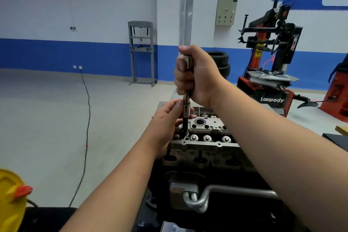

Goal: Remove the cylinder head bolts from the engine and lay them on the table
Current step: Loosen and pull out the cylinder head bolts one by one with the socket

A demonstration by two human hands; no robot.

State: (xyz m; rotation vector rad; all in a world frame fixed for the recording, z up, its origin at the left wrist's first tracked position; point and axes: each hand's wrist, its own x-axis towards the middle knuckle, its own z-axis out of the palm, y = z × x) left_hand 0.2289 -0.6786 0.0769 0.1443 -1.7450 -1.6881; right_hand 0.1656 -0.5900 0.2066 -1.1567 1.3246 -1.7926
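The engine (205,158) stands in front of me, its cylinder head (209,130) uppermost with round valve parts in a row. A long steel socket extension (187,100) stands upright over the head's near left corner. My right hand (197,77) grips its upper part in a fist. My left hand (169,117) pinches the socket at its lower end, just above the head. A dark bolt shank (185,125) shows below the socket, its lower end at a hole in the head.
A tyre changer (271,58) stands at the right with stacked tyres (220,64) behind my right hand. A grey press frame (142,52) stands by the blue-striped wall. A black cable (86,118) runs across the floor. A yellow container (11,199) sits at the lower left.
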